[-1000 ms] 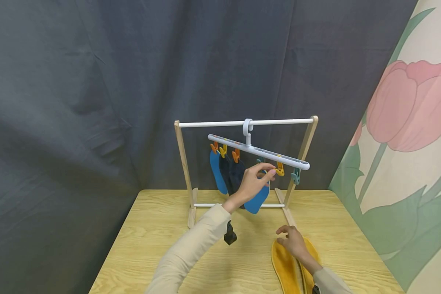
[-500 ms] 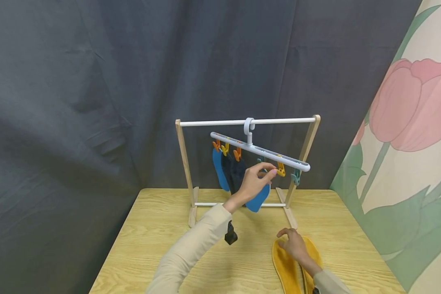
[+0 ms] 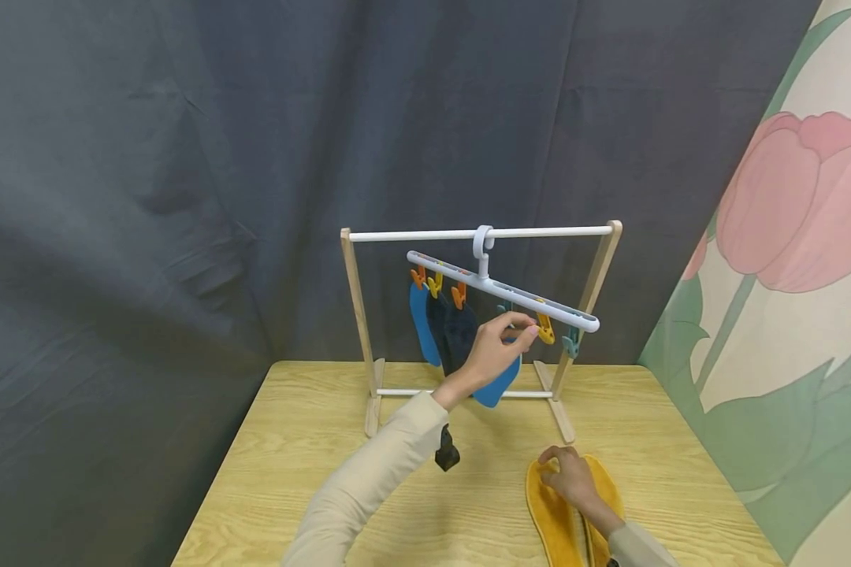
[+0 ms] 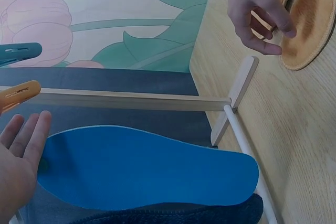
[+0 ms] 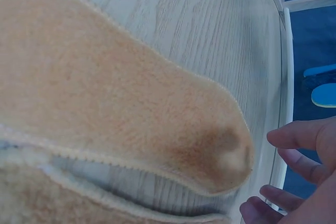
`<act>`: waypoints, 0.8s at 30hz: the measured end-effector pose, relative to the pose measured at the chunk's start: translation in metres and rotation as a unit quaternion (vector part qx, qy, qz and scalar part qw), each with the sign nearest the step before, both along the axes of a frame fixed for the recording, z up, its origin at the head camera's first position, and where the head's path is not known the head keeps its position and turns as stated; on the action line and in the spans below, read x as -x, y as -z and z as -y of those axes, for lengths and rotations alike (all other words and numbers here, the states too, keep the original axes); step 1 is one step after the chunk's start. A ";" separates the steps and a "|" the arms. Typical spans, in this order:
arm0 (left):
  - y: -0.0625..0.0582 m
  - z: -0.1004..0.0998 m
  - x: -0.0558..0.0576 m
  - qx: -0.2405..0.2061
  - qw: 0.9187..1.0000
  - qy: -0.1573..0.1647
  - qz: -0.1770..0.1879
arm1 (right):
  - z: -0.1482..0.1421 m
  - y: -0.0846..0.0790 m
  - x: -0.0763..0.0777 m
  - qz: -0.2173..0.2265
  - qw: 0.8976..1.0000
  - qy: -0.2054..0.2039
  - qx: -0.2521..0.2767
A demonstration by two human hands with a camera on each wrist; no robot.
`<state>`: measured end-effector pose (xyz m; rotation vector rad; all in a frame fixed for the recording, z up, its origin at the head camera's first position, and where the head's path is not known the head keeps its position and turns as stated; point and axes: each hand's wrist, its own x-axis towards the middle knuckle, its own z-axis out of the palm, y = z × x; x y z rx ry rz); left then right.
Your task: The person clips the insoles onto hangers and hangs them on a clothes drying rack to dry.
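Note:
My left hand [image 3: 495, 348] is at the grey hanger [image 3: 525, 298], its thumb and forefinger pinching a yellow clothespin [image 3: 544, 329] that hangs from the bar. In the left wrist view, several of its fingers extend beside that clothespin [image 4: 20, 94]. A blue insole [image 4: 147, 166] and dark ones [image 3: 459, 331] hang from other clothespins. On the table lie two yellow fuzzy insoles [image 3: 555, 516], side by side. My right hand [image 3: 574, 480] hovers at their far end with loosely bent fingers. In the right wrist view, those fingers are spread just past the tip of one insole [image 5: 173, 108].
A rack with wooden posts [image 3: 358, 307] and a white top rod [image 3: 411, 235] carries the tilted hanger. A teal clothespin [image 3: 571, 342] hangs at the hanger's right end. Dark cloth [image 3: 255, 157] covers the back; a tulip-patterned surface [image 3: 780, 315] stands at right.
My right hand has come slightly nearer over the end of the yellow insoles, its fingers bending a little more. My left hand stays at the yellow clothespin. The head view has shifted slightly.

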<state>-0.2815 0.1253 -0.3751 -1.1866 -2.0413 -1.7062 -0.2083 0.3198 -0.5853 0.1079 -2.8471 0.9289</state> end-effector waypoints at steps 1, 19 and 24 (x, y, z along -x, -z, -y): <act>0.002 -0.001 0.002 -0.001 1.000 -0.001 -0.002 | 0.000 0.000 0.000 0.004 1.000 0.000 0.001; 0.019 -0.011 0.025 0.004 0.998 0.018 0.068 | -0.002 0.007 -0.007 0.050 0.999 0.004 0.017; 0.018 -0.012 0.025 -0.003 0.995 0.036 0.095 | -0.002 0.008 -0.008 0.046 0.999 0.000 0.020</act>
